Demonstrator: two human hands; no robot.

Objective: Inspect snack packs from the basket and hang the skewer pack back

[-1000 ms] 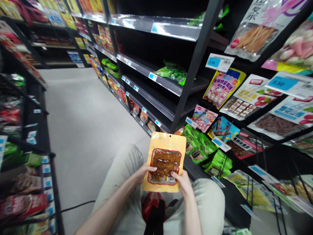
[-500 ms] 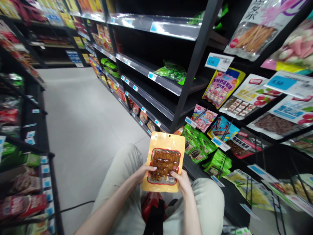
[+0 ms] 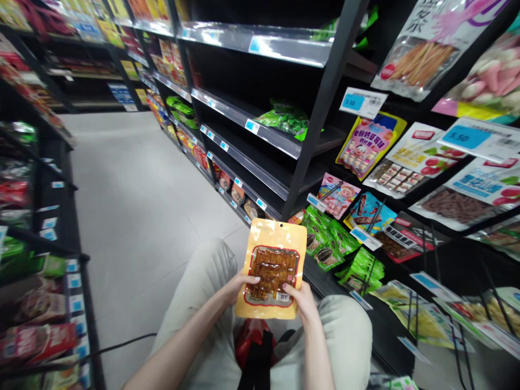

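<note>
A yellow snack packet (image 3: 276, 233) is held up above my lap, between my knees. Through its clear window, framed in red, brown glossy strips of food show, with a small barcode at the lower right. My left hand (image 3: 240, 284) grips the packet's left edge, thumb on the window and fingers hidden behind. On the opposite edge my right hand (image 3: 304, 299) is closed the same way, its thumb near the barcode. The packet tilts slightly, and a hanging hole shows at its top.
To the right, hooks carry snack bags, including green packets (image 3: 327, 238) and a pink-and-yellow candy bag (image 3: 369, 143). Black shelves (image 3: 252, 162) with price tags run ahead. Another shelf rack (image 3: 79, 227) lines the left side. Grey floor (image 3: 125, 173) lies between; a black cable (image 3: 122, 344) crosses at lower left.
</note>
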